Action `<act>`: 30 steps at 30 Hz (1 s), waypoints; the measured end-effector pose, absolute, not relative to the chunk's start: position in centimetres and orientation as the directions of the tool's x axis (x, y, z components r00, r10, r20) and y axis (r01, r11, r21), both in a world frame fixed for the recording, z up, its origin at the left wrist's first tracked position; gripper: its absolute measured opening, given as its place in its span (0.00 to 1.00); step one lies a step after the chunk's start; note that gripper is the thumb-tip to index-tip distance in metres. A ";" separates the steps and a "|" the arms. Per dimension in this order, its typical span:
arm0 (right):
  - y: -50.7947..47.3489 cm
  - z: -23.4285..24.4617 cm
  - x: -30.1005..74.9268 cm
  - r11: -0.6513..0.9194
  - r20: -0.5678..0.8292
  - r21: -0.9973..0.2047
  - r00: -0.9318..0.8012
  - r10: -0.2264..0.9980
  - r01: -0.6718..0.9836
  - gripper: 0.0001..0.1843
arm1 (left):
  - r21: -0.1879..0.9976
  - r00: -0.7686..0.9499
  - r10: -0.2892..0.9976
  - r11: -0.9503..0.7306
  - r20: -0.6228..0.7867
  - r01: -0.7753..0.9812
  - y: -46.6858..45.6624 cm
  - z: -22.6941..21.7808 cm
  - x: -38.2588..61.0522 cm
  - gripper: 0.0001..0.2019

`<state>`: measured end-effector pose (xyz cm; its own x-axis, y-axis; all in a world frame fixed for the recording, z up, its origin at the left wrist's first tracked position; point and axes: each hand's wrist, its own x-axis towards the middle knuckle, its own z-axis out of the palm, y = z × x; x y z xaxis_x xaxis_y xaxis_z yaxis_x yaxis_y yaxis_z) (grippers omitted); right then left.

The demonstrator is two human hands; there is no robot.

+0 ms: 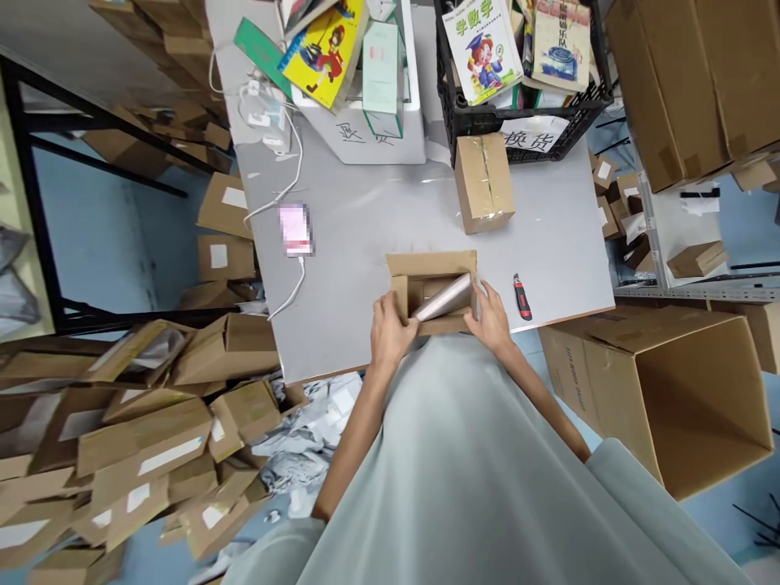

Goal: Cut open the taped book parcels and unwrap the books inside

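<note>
An open cardboard box (431, 262) sits at the table's near edge, close against my body, with one flap standing out on its far side. My left hand (388, 331) grips the box's left wall, thumb toward the inside. On the opposite side, my right hand (489, 317) is closed on the right wall. Inside the box a flat, pale, shiny-edged item (444, 298) leans diagonally, its right end higher; its exact kind cannot be made out. A red and black box cutter (522, 297) lies to the right of my right hand.
A taped small carton (484, 183) stands beyond the box. Behind it are a black crate (451, 122) and a white foam bin (390, 150) holding books. A phone (296, 230) with a cable lies left. Cardboard boxes (146, 439) heap up at left; a large open carton (658, 390) stands right.
</note>
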<state>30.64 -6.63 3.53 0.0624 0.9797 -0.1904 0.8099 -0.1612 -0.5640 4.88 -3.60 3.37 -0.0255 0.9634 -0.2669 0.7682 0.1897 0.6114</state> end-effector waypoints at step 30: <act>-7.2 6.9 32.4 -0.387 -0.390 -0.484 0.202 0.898 0.785 0.28 | 0.127 0.207 0.638 -0.169 -0.742 0.977 3.4 3.3 15.1 0.19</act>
